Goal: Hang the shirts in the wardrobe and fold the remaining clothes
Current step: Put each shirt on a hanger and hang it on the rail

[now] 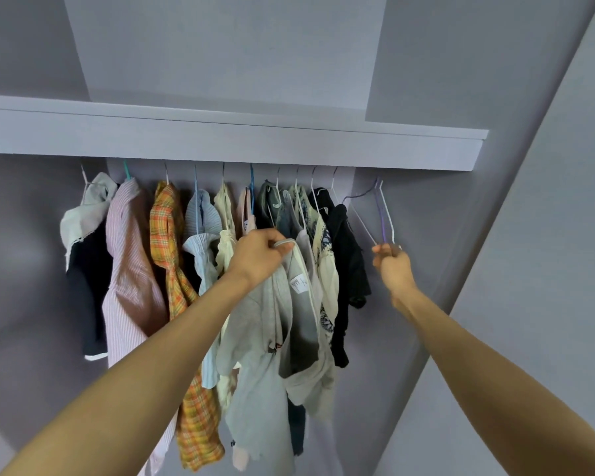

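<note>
Both my arms reach up into a wardrobe. My left hand (260, 256) grips the collar of a light grey shirt (272, 338), which hangs down from it in front of the other clothes; a white label shows inside the neck. My right hand (394, 267) pinches the lower ends of empty wire hangers (382, 214), one purple and one white, that hang at the right end of the row. Several garments hang on hangers to the left: a pink striped shirt (128, 269), an orange plaid shirt (169, 242), a pale blue top (201, 218) and a black garment (346, 269).
A pale shelf board (220, 139) runs across above the hanging row and hides the rail. The wardrobe's side wall (529, 235) rises close on the right. A dark navy garment with a grey top (86, 255) hangs at the far left.
</note>
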Available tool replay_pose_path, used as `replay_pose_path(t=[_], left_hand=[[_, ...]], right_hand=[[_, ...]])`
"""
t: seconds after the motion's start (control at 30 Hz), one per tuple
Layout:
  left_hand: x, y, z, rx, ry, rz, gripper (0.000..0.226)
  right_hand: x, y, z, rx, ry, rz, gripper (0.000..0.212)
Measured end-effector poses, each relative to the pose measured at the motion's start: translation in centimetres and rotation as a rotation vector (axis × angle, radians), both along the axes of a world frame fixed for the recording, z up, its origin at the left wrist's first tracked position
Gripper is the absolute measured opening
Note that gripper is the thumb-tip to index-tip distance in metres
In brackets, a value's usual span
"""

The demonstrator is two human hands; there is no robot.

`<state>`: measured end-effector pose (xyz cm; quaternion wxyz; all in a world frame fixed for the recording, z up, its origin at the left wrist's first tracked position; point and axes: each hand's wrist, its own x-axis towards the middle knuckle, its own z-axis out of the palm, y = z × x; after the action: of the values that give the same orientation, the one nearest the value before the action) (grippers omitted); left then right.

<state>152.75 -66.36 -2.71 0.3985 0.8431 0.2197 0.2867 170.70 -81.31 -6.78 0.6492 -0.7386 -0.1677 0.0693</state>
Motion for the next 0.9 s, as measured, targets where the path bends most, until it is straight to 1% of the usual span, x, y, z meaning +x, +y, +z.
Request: replay_pose_path(t=[0.17,0.23,0.3,0.37,0.4,0.43,0.47,0.53,0.6,0.67,0.73,0.8,0.83,0.9], left_hand=[[0.3,-0.6,-0.7,-0.047,-0.034,0.001,0.027],[0.4,-0.9,-0.9,-0.066,-0.043,-0.007,0.026],[0.6,-1.3,-1.1,-0.07,-0.044,-0.029,0.021],[0.5,-1.6,-1.2,-0.07,-0.036,-0.037,0.016],[0.5,-1.7,-1.2,-0.067,-0.028,-0.04,0.015],[0.5,-1.8,-1.3,-0.064,-0.02,-0.042,0.015],[0.4,-2.0,-1.4,-0.06,-0.013,-0.044,0.015],[0.4,-2.2,-1.4,-0.049,-0.01,-0.043,0.015],[0.3,-2.3,-1.5,-0.05,-0.015,-0.044,0.015],[0.3,-2.4,-1.5,-0.053,-0.019,-0.05,0.016],[0.3,-2.6,-1.5,-0.05,-0.016,-0.057,0.015],[0.2,-2.8,-1.6,-0.045,-0.011,-0.062,0.015],[0.2,-2.9,-1.6,-0.041,-0.007,-0.063,0.016],[0.2,-3.0,-1.6,-0.032,0.003,-0.059,0.016]], right_hand=[[-4.4,-3.9,-4.8,0.121,-0.128,-0.001,0.029],[-6.2,-5.6,-7.1,0.092,-0.163,-0.056,0.027],[-6.9,-6.7,-8.5,0.042,-0.116,-0.046,0.022],[-6.5,-6.8,-8.4,0.013,0.054,0.009,0.018],[-6.2,-6.7,-8.0,-0.02,0.133,0.017,0.02],[-5.9,-6.6,-7.5,-0.078,0.168,0.004,0.027],[-5.7,-6.6,-7.2,-0.136,0.148,-0.034,0.035],[-6.0,-6.8,-7.2,-0.172,0.017,-0.122,0.043],[-7.0,-7.3,-7.8,-0.111,-0.091,-0.137,0.046],[-7.6,-7.8,-8.3,-0.049,-0.125,-0.118,0.043],[-7.5,-7.9,-7.9,-0.006,-0.102,-0.073,0.032],[-7.1,-7.6,-7.1,0.05,-0.038,-0.033,0.019],[-7.0,-7.4,-6.8,0.079,-0.022,-0.035,0.02],[-7.2,-7.2,-6.7,0.117,-0.063,-0.092,0.029]])
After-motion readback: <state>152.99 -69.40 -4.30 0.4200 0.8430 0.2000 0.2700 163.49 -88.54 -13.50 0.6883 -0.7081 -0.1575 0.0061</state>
